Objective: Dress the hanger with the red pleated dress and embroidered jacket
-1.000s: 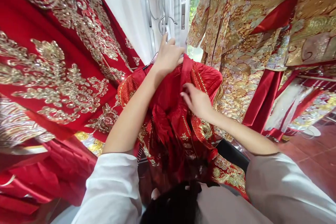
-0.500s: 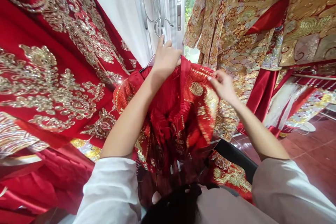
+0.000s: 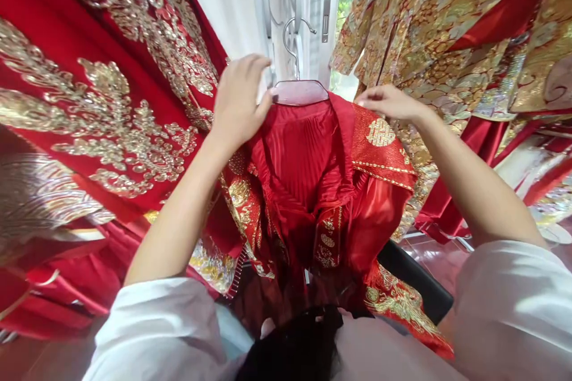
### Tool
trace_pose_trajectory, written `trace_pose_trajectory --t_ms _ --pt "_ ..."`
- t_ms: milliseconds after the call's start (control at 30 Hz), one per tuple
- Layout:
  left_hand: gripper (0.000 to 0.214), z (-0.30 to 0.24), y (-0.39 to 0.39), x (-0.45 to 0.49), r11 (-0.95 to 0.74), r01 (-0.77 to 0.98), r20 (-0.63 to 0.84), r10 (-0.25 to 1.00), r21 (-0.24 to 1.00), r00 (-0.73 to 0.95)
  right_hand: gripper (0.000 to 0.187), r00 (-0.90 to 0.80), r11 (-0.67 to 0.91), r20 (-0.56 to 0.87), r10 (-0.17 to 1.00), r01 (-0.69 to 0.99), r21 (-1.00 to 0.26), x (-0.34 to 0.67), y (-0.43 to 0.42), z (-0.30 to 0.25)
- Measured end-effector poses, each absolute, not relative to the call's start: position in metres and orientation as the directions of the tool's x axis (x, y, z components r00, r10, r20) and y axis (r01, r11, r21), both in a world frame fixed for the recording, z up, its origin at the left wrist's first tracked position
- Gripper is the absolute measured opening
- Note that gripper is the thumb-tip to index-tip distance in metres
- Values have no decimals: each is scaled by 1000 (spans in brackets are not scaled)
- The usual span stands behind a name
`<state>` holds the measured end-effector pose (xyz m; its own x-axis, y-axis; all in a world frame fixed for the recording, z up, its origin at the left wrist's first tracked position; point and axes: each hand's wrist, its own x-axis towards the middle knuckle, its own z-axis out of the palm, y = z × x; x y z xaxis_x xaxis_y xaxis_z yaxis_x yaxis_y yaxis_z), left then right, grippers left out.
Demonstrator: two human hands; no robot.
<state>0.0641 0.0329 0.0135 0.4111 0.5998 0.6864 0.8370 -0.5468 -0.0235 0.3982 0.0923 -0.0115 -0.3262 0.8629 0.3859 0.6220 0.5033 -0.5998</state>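
Note:
A red jacket [image 3: 299, 149] with gold embroidery hangs on a clear hanger [image 3: 300, 93], whose metal hook is at the top. At the jacket's left shoulder is my left hand [image 3: 241, 98], thumb and fingers apart, with the thumb tip close to the hanger's end; whether it touches is unclear. My right hand [image 3: 393, 102] pinches the cloth at the top of the right shoulder, its fingertips partly hidden. Below that hand, a gold-patterned shoulder panel [image 3: 379, 137] lies spread over the shiny red sleeve [image 3: 375, 208].
Red gowns with silver-gold beading [image 3: 129, 125] crowd the left side. Gold brocade robes [image 3: 429, 41] hang at the right. Behind the hanger stands a white door frame [image 3: 328, 12]. A black padded surface [image 3: 420, 280] and another embroidered red cloth [image 3: 397, 303] lie below.
My left hand has left the hanger's neck and moved down-left to the left shoulder. My right hand has shifted up along the right shoulder. The shoulder panel now lies flatter and the collar shows.

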Motion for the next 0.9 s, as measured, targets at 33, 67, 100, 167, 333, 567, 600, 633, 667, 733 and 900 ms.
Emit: trace_pose_trajectory --t_ms 33,67,100,167,333,567,600,633,667,733,900 --pt "53 8 28 47 -499 867 689 635 20 350 23 -331 556 452 828 588 -587 390 86 -4" --pt "54 3 25 31 -462 886 674 670 49 312 27 -354 600 490 797 562 -570 381 79 3" --pt "54 -4 24 18 -446 893 643 703 66 304 31 -391 635 505 770 547 -546 370 75 10" --pt "55 -15 29 0 -469 880 570 744 74 349 37 -464 684 505 728 545 -485 346 71 18" --pt "58 -27 45 0 -537 840 520 741 79 425 28 -459 697 549 698 613 -373 293 88 21" --pt "56 -16 48 9 -519 840 568 743 157 354 27 -360 641 589 723 667 -379 280 101 23" --pt "58 -12 50 10 -494 856 590 740 152 323 27 -354 632 587 728 678 -375 281 101 23" --pt "59 -8 51 13 -473 869 610 735 146 298 27 -350 626 586 731 685 -372 281 101 23" --pt "60 -4 52 15 -457 878 634 724 143 274 28 -349 626 588 730 686 -370 281 102 23" --pt "61 7 55 23 -457 877 672 697 148 251 30 -356 640 596 719 673 -370 281 101 23" --pt "60 33 74 50 -601 770 801 559 213 215 43 -389 648 571 723 668 -365 277 89 29"
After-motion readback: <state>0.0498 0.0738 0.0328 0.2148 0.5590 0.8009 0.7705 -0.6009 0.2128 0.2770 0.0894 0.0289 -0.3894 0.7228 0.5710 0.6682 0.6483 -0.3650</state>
